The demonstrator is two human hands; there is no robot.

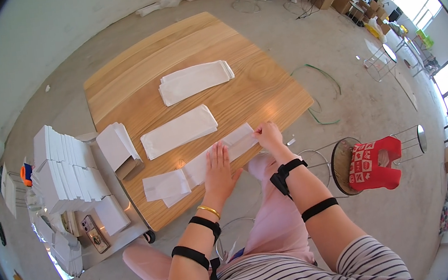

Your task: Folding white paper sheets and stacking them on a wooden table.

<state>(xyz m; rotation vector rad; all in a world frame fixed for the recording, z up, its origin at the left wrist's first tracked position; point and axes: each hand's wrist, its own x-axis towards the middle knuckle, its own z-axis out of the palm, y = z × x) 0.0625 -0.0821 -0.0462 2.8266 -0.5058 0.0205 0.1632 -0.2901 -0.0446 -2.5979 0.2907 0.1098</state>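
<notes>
Wooden table (262, 87): left hand (219, 171) spread flat, right hand (268, 134) pinching long white paper sheet (236, 144).

On the light wooden table (138, 78) lie plain white paper bags (195, 81). Beside the table, a stool holds a red cushion (375, 164) patterned in white. At the table's near edge: pink trousers (278, 217), black-and-white striped shirt (302, 278).

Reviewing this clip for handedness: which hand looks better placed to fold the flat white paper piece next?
Probably the right hand: its fingers already pinch the end of the flat white paper piece, while the left hand lies flat, pinning it to the wooden table.
</notes>
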